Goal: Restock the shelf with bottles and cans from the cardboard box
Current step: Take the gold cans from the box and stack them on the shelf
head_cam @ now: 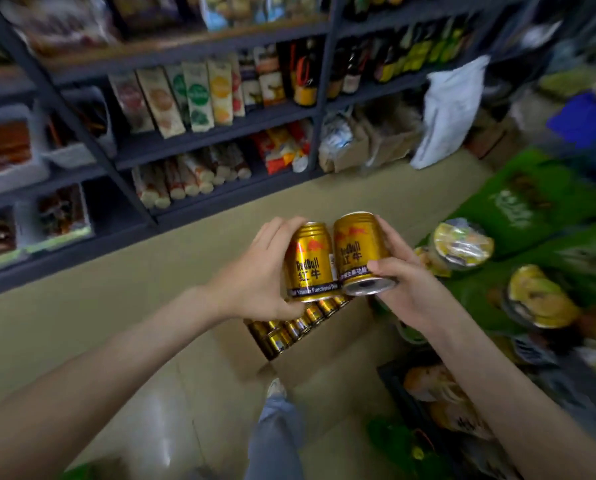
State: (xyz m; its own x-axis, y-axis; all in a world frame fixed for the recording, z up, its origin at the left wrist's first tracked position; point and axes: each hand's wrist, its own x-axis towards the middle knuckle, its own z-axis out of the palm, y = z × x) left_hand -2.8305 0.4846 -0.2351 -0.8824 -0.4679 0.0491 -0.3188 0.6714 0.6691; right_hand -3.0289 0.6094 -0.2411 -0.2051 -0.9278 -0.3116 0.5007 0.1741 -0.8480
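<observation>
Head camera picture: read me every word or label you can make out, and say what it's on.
"RedBull", "红牛", "Vitamin Functional": first gold metal can in left hand.
"RedBull", "红牛": second gold metal can in right hand.
Green cartons' white lettering, shelf packets: too blurred.

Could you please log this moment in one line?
left hand grips near-upright gold metal can; right hand grips tilted gold metal can; brown cardboard box holds cans

Glossy beige tile floor, green cartons stacked right, white bag beyond.
</observation>
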